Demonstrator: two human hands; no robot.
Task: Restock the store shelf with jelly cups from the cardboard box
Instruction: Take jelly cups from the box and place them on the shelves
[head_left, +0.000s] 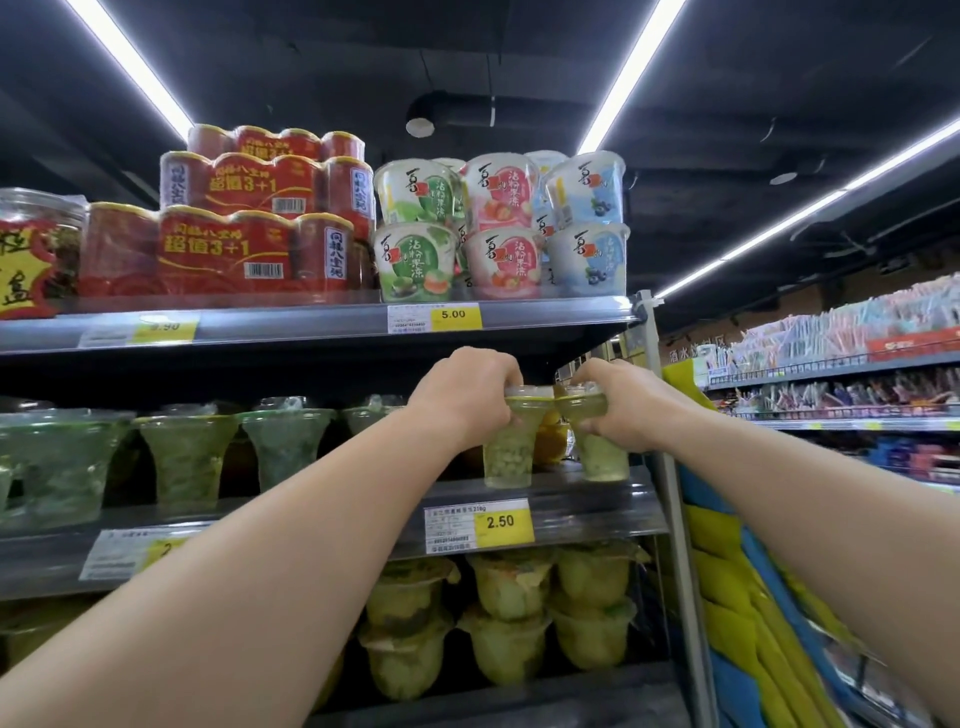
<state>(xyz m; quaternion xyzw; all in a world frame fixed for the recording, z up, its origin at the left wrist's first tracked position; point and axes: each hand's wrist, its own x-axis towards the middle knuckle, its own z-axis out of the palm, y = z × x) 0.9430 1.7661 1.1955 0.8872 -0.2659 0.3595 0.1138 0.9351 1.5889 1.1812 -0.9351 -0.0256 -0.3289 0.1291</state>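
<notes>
Middle shelf (587, 512) spans frame; green cup row (187, 457) at 9 o'clock of hands. Left hand (467, 397) fingers curl round left jelly cup (508, 452). Right hand (626, 405) grasps right jelly cup (605, 454) at its 3 o'clock. Cup bases at shelf front edge, 12 o'clock of 2.50 price tag (501, 522).

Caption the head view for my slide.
Left hand grips the left clear green-rimmed plastic jelly cup, right hand the right jelly cup, at the grey metal shelf's right end.

Dark ceiling (363, 52), bright strip lights (630, 73), far shelving (831, 364)
</notes>
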